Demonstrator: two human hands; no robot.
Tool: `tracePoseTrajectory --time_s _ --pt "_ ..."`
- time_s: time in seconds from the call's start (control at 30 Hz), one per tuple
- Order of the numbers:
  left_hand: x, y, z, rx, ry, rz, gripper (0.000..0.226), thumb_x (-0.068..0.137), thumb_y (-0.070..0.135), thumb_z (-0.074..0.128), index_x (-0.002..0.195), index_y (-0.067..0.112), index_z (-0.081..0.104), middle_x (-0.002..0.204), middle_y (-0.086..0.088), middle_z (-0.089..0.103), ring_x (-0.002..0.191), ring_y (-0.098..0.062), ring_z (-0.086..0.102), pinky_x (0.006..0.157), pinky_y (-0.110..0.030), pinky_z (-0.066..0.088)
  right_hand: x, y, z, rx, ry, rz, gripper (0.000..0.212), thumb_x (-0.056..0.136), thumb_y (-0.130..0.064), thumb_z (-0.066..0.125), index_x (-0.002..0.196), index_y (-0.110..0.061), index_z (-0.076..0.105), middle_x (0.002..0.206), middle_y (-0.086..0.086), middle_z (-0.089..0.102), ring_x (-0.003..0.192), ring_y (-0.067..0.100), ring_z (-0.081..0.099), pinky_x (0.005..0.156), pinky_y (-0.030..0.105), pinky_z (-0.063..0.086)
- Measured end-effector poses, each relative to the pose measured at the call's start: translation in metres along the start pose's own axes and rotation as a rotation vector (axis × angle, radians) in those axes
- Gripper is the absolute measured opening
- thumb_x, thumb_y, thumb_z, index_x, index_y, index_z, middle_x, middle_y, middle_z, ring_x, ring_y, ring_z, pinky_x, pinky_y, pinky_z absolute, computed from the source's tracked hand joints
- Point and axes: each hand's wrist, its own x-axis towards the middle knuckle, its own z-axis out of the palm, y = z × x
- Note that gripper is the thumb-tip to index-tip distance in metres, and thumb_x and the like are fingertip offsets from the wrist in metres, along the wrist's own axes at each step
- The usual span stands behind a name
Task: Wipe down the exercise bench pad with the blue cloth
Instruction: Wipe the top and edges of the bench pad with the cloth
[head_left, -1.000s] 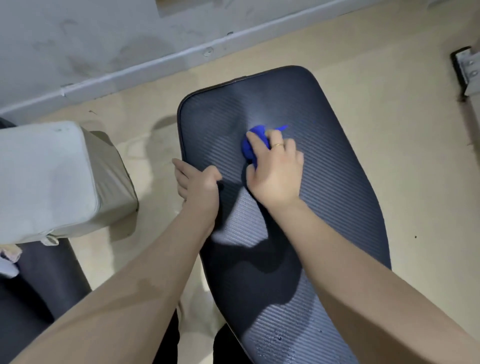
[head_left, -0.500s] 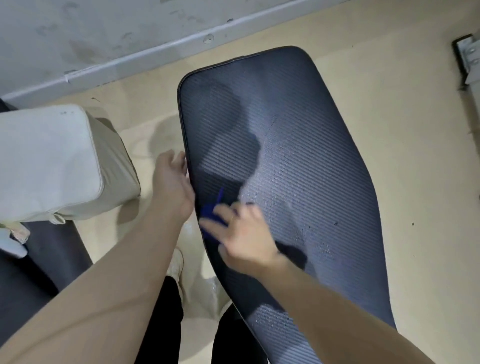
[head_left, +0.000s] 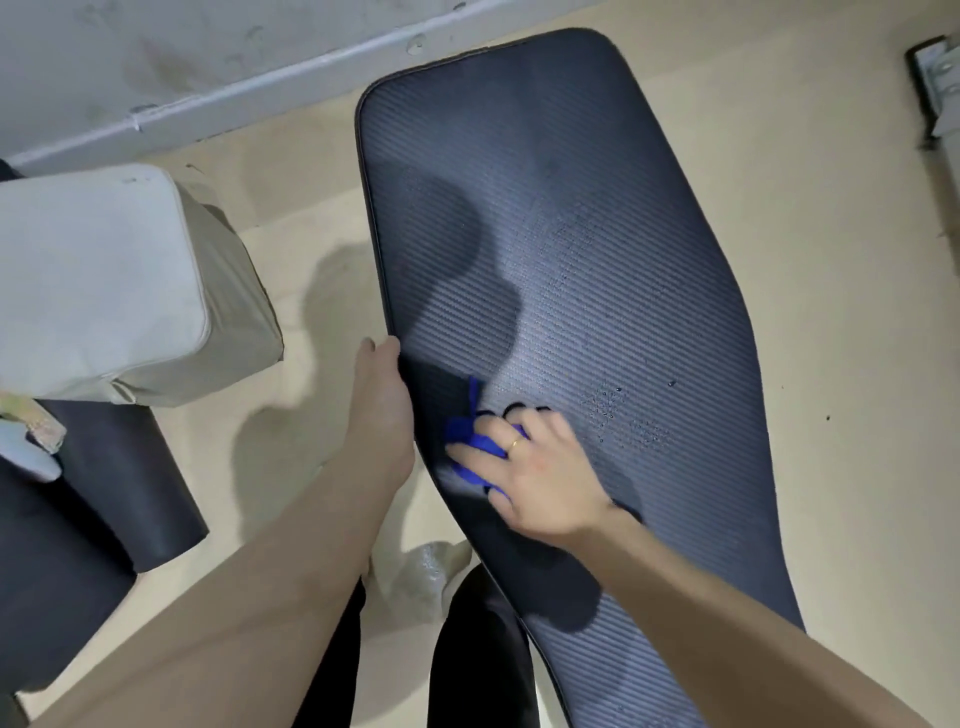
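Head view, bench pad (head_left: 597, 234): long, dark, ribbed, stretching away over the tan floor (head_left: 810, 270).
Head view, blue cloth (head_left: 470, 441): bunched up near the pad's left edge, partly hidden under fingers.
Right hand (head_left: 540, 470): pressed flat on the blue cloth, fingers spread over it, pinning it to the pad.
Left hand (head_left: 384, 400): resting along the pad's left edge, thumb up top; fingers out of sight (cannot tell if curled under or loose).
Change: a second ago, cloth high up near the middle of the pad; half a second ago, down by the left edge; now about the same spot, a bit lower.
Meaning: one long stroke done, probably; left strip getting its turn.
Left to do: tiny wet drops (head_left: 618, 415) sitting just right of the hand, so likely more wiping needed there.
Nearby: pale cushion (head_left: 98, 280) on the left, well apart from the pad.
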Motion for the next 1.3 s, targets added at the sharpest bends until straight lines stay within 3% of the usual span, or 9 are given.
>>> tracePoseTrajectory --time_s 0.07,0.13,0.23,0.47,0.67,0.9,1.07,1.2,1.3 --pt "-0.005 -0.003 0.005 0.151 -0.002 0.032 0.068 0.083 0.032 0.046 0.144 0.013 0.023 0.137 -0.002 0.045 0.123 -0.022 0.046 0.109 -0.041 0.032 0.008 0.021 -0.003 -0.080 0.054 0.096 0.049 0.068 -0.028 0.056 0.116 -0.033 0.061 0.106 0.000 0.062 0.082 0.028 0.052 0.072 0.034 0.033" --pt "-0.010 -0.007 0.016 0.289 0.060 0.087 0.088 0.082 0.030 0.050 0.150 0.017 -0.004 0.153 -0.003 0.027 0.136 -0.025 0.034 0.115 -0.043 0.025 0.034 0.047 -0.013 -0.121 0.143 0.373 0.051 0.067 -0.024 0.065 0.118 -0.030 0.061 0.108 0.005 0.062 0.084 0.033 0.055 0.072 0.037 0.040" --pt "-0.016 -0.008 0.037 0.465 0.136 0.095 0.091 0.082 0.027 0.054 0.150 0.012 -0.005 0.158 -0.012 0.010 0.145 -0.029 0.017 0.117 -0.048 0.016 0.056 0.071 -0.023 -0.070 0.187 0.684 0.051 0.073 -0.022 0.062 0.123 -0.028 0.058 0.118 0.009 0.058 0.094 0.036 0.051 0.078 0.041 0.040" --pt "-0.022 -0.013 0.057 0.532 0.207 0.069 0.111 0.076 0.030 0.068 0.149 0.019 -0.015 0.158 -0.011 -0.012 0.147 -0.023 -0.009 0.118 -0.044 -0.002 -0.024 0.038 0.002 -0.131 0.067 0.163 0.053 0.068 -0.030 0.054 0.121 -0.033 0.054 0.112 0.001 0.059 0.089 0.028 0.049 0.072 0.036 0.032" --pt "-0.020 -0.025 0.061 0.571 0.250 0.135 0.130 0.066 0.051 0.076 0.147 0.024 -0.021 0.158 -0.005 -0.018 0.147 -0.023 -0.009 0.117 -0.045 -0.004 0.013 0.083 -0.015 -0.041 0.256 0.744 0.050 0.067 -0.021 0.062 0.117 -0.029 0.062 0.114 0.007 0.061 0.090 0.035 0.053 0.077 0.041 0.042" --pt "-0.025 -0.024 0.062 0.676 0.243 0.163 0.134 0.062 0.052 0.078 0.148 0.022 -0.020 0.156 -0.015 -0.019 0.146 -0.030 -0.008 0.116 -0.049 0.001 -0.042 0.035 0.006 -0.076 0.101 0.283 0.053 0.066 -0.030 0.052 0.119 -0.032 0.056 0.113 0.001 0.060 0.091 0.025 0.041 0.073 0.036 0.039" --pt "-0.024 -0.028 0.056 0.638 0.130 0.201 0.134 0.063 0.049 0.078 0.146 0.025 -0.024 0.152 -0.016 -0.032 0.144 -0.029 -0.019 0.115 -0.049 -0.007 0.004 0.068 -0.015 0.020 0.219 0.952 0.052 0.071 -0.019 0.062 0.122 -0.028 0.059 0.122 0.012 0.057 0.098 0.038 0.049 0.080 0.045 0.041" --pt "-0.027 -0.021 0.047 0.622 0.066 0.188 0.127 0.067 0.046 0.075 0.147 0.025 -0.021 0.154 -0.014 -0.028 0.146 -0.026 -0.011 0.117 -0.046 -0.002 -0.010 0.024 -0.011 0.032 0.100 0.699 0.055 0.076 -0.039 0.044 0.130 -0.028 0.052 0.126 0.010 0.054 0.101 0.036 0.051 0.082 0.045 0.044" --pt "-0.034 -0.017 0.032 0.721 0.058 0.246 0.109 0.079 0.039 0.066 0.149 0.025 -0.016 0.157 -0.014 -0.019 0.147 -0.027 -0.005 0.116 -0.046 0.003 -0.026 0.013 -0.021 0.620 0.158 0.803 0.058 0.089 -0.039 0.040 0.144 -0.024 0.030 0.140 0.004 0.041 0.123 0.020 0.038 0.105 0.038 0.030"
